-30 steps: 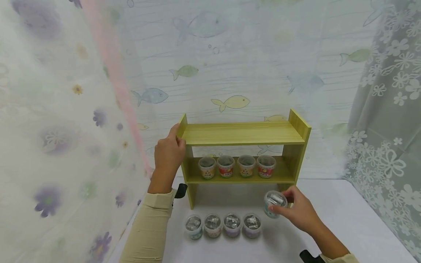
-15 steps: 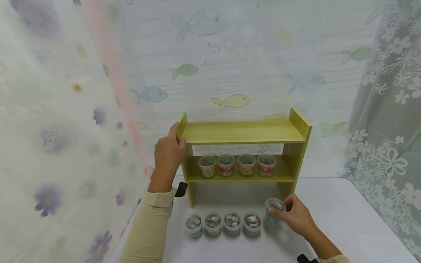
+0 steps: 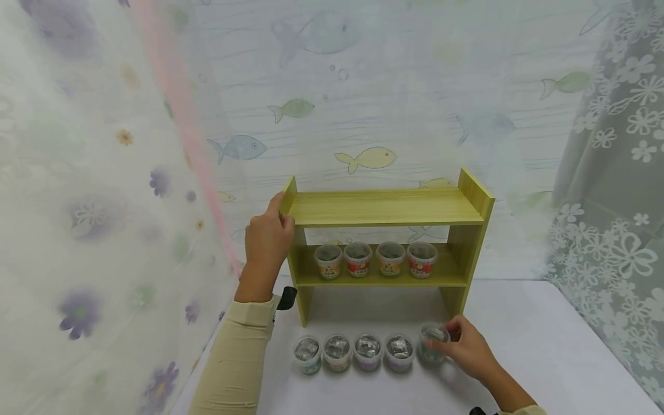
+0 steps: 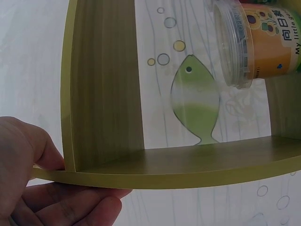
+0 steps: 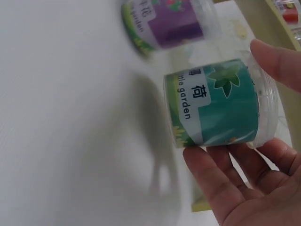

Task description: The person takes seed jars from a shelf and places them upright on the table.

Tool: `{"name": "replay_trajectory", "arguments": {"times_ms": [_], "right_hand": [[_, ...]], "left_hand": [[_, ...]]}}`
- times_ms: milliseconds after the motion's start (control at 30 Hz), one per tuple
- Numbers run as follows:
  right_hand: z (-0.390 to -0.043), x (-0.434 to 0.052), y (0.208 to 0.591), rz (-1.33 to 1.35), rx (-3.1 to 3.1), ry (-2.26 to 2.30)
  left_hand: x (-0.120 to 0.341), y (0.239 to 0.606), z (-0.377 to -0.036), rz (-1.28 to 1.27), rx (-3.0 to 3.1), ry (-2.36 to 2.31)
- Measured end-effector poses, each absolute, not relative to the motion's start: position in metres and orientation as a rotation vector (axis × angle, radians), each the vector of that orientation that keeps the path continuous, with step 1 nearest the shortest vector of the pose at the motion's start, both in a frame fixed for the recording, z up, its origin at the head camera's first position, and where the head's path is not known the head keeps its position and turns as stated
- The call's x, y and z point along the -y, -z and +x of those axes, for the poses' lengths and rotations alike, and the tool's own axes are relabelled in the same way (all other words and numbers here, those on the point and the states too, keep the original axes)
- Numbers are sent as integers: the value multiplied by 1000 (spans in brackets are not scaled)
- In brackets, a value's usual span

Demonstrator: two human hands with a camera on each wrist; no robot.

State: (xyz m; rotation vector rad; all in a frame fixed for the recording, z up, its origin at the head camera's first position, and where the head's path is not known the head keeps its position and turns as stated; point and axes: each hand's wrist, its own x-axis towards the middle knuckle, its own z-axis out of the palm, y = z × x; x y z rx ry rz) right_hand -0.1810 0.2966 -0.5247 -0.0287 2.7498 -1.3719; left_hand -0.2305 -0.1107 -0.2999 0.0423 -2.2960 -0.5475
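Lowered since earlier: right hand grasps green-labelled clear plastic tub at the table's front row end. Set flat, aligned. Left hand grips yellow wooden shelf.

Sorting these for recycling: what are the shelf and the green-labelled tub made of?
The shelf looks like laminated board: even yellow-green wood grain and flat cut edges. The green-labelled tub, held by the right hand, seems clear glossy plastic; its rim is see-through, its label printed.

Bare top shelf; lower shelf crowded by four cups.
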Motion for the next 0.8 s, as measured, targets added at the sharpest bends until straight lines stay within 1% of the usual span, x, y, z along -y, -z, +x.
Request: {"name": "replay_trajectory", "arguments": {"times_ms": [233, 800], "right_hand": [[-177, -297, 533, -73, -2795, 1311], [-172, -299, 541, -97, -2776, 1361]], "left_hand": [[110, 299, -230, 55, 2307, 554], [111, 302, -230, 55, 2311, 550]]}}
